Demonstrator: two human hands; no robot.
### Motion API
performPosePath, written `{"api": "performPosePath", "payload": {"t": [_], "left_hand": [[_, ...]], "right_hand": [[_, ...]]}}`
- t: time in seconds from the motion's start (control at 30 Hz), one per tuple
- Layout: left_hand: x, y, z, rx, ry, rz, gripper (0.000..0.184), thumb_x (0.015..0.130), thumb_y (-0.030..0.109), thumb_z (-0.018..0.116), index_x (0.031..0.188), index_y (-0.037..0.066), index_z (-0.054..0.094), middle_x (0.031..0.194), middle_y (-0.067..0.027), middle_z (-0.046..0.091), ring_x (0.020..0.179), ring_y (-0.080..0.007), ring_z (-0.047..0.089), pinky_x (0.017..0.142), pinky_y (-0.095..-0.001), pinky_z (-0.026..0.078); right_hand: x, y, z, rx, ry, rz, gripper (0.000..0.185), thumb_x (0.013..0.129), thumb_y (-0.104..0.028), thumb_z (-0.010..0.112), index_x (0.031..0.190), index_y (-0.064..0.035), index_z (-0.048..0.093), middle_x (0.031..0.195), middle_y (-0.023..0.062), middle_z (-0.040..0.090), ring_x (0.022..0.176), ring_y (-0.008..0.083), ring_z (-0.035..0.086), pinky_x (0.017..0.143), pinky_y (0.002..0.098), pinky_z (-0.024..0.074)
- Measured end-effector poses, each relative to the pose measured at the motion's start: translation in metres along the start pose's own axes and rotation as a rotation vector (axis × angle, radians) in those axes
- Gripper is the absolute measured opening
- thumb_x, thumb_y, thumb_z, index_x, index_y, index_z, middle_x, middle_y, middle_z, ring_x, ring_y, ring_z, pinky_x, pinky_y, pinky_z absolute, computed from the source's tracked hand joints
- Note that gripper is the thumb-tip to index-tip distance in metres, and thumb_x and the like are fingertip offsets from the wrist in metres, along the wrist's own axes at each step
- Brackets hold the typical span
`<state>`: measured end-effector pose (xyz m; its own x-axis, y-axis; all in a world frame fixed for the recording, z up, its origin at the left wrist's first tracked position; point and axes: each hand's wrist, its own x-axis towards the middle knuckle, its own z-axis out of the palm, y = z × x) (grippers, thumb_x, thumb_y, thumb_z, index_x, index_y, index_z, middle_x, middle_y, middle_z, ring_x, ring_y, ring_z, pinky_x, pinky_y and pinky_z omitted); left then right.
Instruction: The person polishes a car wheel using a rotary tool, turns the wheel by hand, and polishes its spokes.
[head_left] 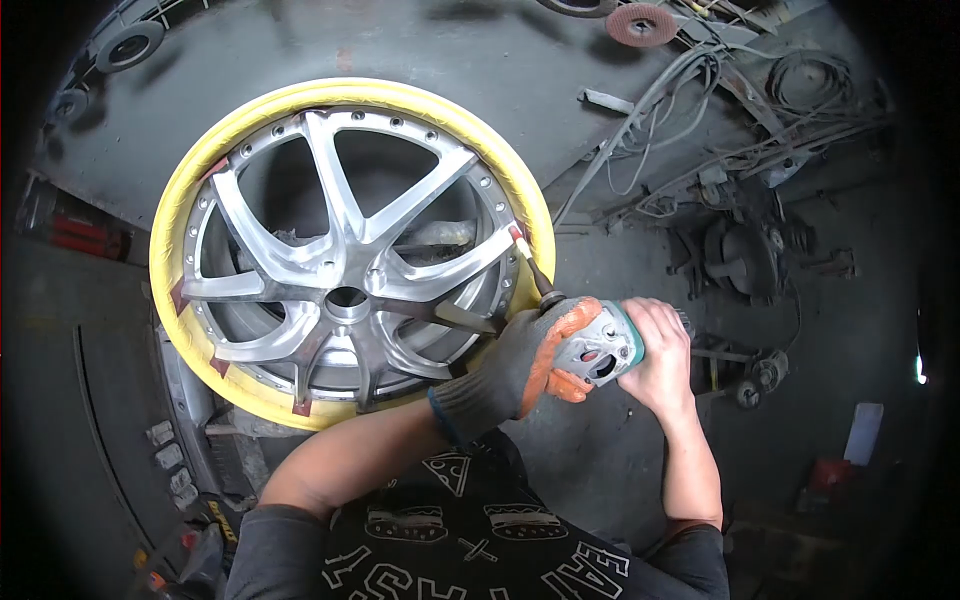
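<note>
A silver alloy wheel lies face up in front of me, its outer rim wrapped in yellow tape. My left hand, in a grey glove with orange fingers, is wrapped around the front of a green and grey die grinder. Bare, my right hand grips the tool's rear end. The grinder's thin shaft points up and left, and its red-and-white tip is at the outer end of the right-hand spoke. Whether the tip touches metal I cannot tell. Dark red patches sit at several spoke ends.
A grey work surface extends behind the wheel. A pinkish abrasive disc is at the top right, near tangled cables. Dark machinery stands on the right. Several small pale blocks are at the lower left.
</note>
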<state>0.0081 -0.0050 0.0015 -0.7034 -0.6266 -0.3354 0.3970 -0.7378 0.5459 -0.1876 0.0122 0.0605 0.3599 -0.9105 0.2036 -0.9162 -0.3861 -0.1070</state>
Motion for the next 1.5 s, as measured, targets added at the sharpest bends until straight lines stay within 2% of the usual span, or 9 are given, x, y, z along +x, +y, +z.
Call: {"api": "performPosePath", "payload": {"t": [0.2,0.27,0.37,0.57,1.0,1.2,1.27,1.4,1.5], "left_hand": [[-0.009,0.0,-0.003,0.032,-0.003,-0.01,0.058,0.097,0.06,0.046,0.115,0.006,0.057,0.094,-0.008,0.065,0.075,-0.0161,0.066,0.06,-0.0279,0.057],[-0.013,-0.009,-0.009,-0.126,0.009,-0.054,0.054,0.094,0.051,0.061,0.121,0.003,0.06,0.096,-0.0134,0.067,0.068,-0.0203,0.068,0.057,-0.028,0.058],[-0.029,-0.014,-0.011,-0.019,0.008,-0.052,0.055,0.097,0.057,0.049,0.116,0.006,0.057,0.096,-0.0094,0.065,0.077,-0.0173,0.067,0.061,-0.0289,0.058],[-0.055,-0.03,-0.028,-0.21,0.03,-0.046,0.06,0.092,0.05,0.064,0.127,0.001,0.057,0.103,-0.0143,0.066,0.073,-0.0232,0.069,0.058,-0.0298,0.058],[-0.102,-0.044,-0.08,-0.159,-0.045,-0.085,0.062,0.093,0.053,0.061,0.13,0.003,0.056,0.113,-0.0137,0.064,0.08,-0.0213,0.07,0.061,-0.0282,0.059],[-0.13,-0.048,-0.097,0.068,-0.024,0.27,0.047,0.096,0.042,0.056,0.128,0.007,0.055,0.111,-0.0142,0.065,0.09,-0.0237,0.068,0.066,-0.0321,0.058],[-0.124,-0.046,-0.113,-0.177,0.0,-0.086,0.049,0.095,0.042,0.057,0.128,0.006,0.055,0.109,-0.0136,0.066,0.088,-0.0248,0.069,0.065,-0.0338,0.059],[-0.133,-0.058,-0.148,-0.033,-0.203,0.15,0.049,0.102,0.031,0.054,0.141,0.002,0.048,0.134,-0.0109,0.05,0.101,-0.0211,0.066,0.073,-0.028,0.06],[-0.141,-0.032,-0.152,-0.187,-0.141,-0.044,0.048,0.1,0.032,0.057,0.137,0.001,0.051,0.128,-0.0132,0.055,0.098,-0.0223,0.068,0.066,-0.0298,0.061]], "right_hand": [[0.001,-0.005,-0.001,0.017,-0.047,-0.029,0.056,0.055,-0.002,0.075,0.109,-0.0053,0.063,0.104,0.0128,0.066,0.101,0.0357,0.062,0.091,0.0448,0.0487],[-0.001,-0.011,-0.001,0.013,-0.054,-0.043,0.055,0.055,-0.003,0.076,0.109,-0.0056,0.063,0.104,0.0127,0.065,0.101,0.0354,0.062,0.091,0.0448,0.0487],[-0.005,-0.024,0.0,0.016,-0.064,-0.059,0.055,0.055,-0.005,0.076,0.108,-0.0062,0.063,0.102,0.0123,0.065,0.099,0.0348,0.062,0.09,0.0451,0.0486],[-0.017,-0.055,0.003,-0.007,-0.065,-0.058,0.057,0.053,-0.004,0.075,0.109,-0.0067,0.062,0.102,0.0113,0.062,0.099,0.034,0.061,0.091,0.0457,0.0475],[-0.034,-0.121,0.021,-0.083,-0.135,0.008,0.067,0.051,-0.004,0.073,0.116,-0.0055,0.059,0.108,0.0137,0.059,0.104,0.036,0.058,0.095,0.0511,0.0453],[-0.038,-0.152,0.03,-0.101,-0.157,0.056,0.068,0.052,-0.006,0.073,0.118,-0.0053,0.059,0.11,0.0148,0.059,0.105,0.0369,0.057,0.095,0.0514,0.0445],[-0.037,-0.162,0.034,-0.102,-0.172,0.074,0.069,0.052,-0.007,0.074,0.119,-0.0053,0.058,0.111,0.0149,0.058,0.106,0.0368,0.057,0.095,0.0516,0.044],[-0.034,-0.179,0.045,-0.087,-0.156,0.085,0.07,0.049,-0.007,0.073,0.117,-0.004,0.058,0.109,0.0163,0.059,0.106,0.0379,0.058,0.096,0.0513,0.0438],[-0.028,-0.188,0.05,-0.045,-0.165,0.1,0.071,0.05,-0.006,0.073,0.119,-0.0047,0.057,0.111,0.0158,0.059,0.107,0.0369,0.057,0.097,0.0501,0.043]]}}
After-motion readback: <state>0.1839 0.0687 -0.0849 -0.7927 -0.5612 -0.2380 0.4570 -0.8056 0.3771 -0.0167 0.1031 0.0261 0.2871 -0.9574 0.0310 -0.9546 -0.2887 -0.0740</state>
